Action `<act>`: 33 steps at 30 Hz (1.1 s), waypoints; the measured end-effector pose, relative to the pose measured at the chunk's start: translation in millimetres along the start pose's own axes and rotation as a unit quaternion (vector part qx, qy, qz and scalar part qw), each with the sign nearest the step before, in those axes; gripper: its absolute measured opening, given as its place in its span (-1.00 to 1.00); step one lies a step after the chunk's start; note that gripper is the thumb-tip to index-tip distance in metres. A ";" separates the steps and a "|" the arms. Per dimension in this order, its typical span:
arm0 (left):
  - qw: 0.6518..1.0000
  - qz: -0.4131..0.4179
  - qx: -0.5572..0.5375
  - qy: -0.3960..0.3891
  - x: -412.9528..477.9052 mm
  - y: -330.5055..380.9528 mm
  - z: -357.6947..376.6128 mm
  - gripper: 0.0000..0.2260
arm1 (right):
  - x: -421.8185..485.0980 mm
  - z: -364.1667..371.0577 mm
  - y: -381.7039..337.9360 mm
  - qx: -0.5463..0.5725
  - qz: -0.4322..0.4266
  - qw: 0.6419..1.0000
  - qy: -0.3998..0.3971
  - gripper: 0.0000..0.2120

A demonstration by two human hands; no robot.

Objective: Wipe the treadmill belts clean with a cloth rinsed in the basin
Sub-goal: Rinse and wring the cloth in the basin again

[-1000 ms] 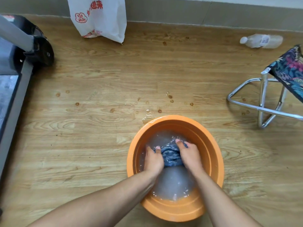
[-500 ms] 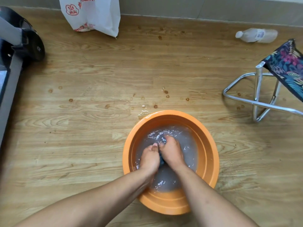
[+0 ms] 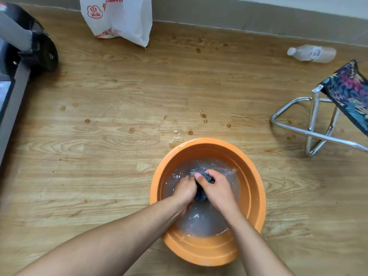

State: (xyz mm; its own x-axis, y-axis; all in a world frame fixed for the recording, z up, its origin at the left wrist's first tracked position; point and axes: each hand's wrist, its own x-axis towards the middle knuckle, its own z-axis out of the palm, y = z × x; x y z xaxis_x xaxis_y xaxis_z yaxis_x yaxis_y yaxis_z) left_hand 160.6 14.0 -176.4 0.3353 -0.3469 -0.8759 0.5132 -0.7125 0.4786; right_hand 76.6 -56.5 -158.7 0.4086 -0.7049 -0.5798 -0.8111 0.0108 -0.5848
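Left hand [image 3: 184, 189] and right hand [image 3: 217, 188] grip my dark blue cloth [image 3: 207, 176] in the orange plastic basin [image 3: 256, 196]; wiping, I judge, remains.

The left grip [image 3: 184, 189] and right grip [image 3: 217, 188] squeeze a dark cloth [image 3: 201, 196] between them in the water of an orange basin [image 3: 256, 196] on the wooden floor [image 3: 111, 156]. A treadmill [image 3: 14, 92] lies far left and a stool [image 3: 346, 96] stands to the right.

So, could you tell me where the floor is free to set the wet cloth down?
Widest bare floor: between treadmill and basin. Narrower: between basin and stool. Crowded: inside the basin, where left hand and right hand grip the cloth.
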 end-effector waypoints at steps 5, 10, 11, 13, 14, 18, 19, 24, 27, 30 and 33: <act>0.995 -0.042 -0.072 -0.050 -4.1 2.4 2.1 -0.57 | -1.1 21.5 -15.4 -0.003 0.012 0.998 0.060 -0.67; 0.998 0.005 -0.065 0.023 -13.3 -12.1 1.3 -0.72 | 20.4 21.1 -23.1 -0.055 0.025 0.998 0.000 -0.85; 0.998 0.021 -0.050 0.045 -12.0 -14.3 1.6 -0.69 | 22.9 20.9 -25.3 -0.056 0.017 0.998 -0.006 -0.78; 0.995 0.055 -0.009 0.077 -12.5 -14.0 1.0 -0.60 | 28.4 18.7 -26.0 -0.070 0.002 0.998 -0.006 -0.76; 0.994 0.062 0.007 0.086 -14.5 -14.8 0.1 -0.57 | 29.3 15.0 -25.6 -0.089 -0.003 0.996 -0.003 -0.80; 0.986 0.056 0.097 0.125 -21.9 -18.2 -5.8 -0.74 | 30.5 -1.4 -11.9 -0.193 -0.029 0.980 0.027 -0.77; 0.984 0.061 0.102 0.136 -20.1 -17.3 -8.2 -0.77 | 26.8 -4.3 -9.5 -0.214 -0.035 0.976 0.035 -0.78; 0.990 0.085 0.057 0.100 -0.4 -3.2 -8.0 -0.70 | 14.6 -6.1 5.0 -0.059 0.005 0.998 0.030 -0.66; 0.996 0.061 0.034 0.057 3.8 3.1 -1.2 -0.68 | 4.4 1.7 -0.8 -0.002 0.011 1.000 0.014 -0.66; 0.999 0.006 -0.035 0.005 -1.9 9.7 2.9 -0.72 | -5.2 12.5 -13.2 -0.017 0.003 1.000 0.026 -0.83; 0.993 -0.039 -0.114 -0.010 -13.4 9.8 3.6 -0.69 | -1.1 20.9 -19.3 -0.031 0.020 0.998 0.052 -0.56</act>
State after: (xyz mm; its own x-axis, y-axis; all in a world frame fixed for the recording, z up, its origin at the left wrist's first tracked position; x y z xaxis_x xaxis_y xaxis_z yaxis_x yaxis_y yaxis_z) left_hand 158.3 9.4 -160.2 0.2729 -0.3102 -0.9107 0.7035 -0.5814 0.4088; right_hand 100.6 -41.1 -158.6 0.3329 -0.7748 -0.5375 -0.8516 -0.0023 -0.5242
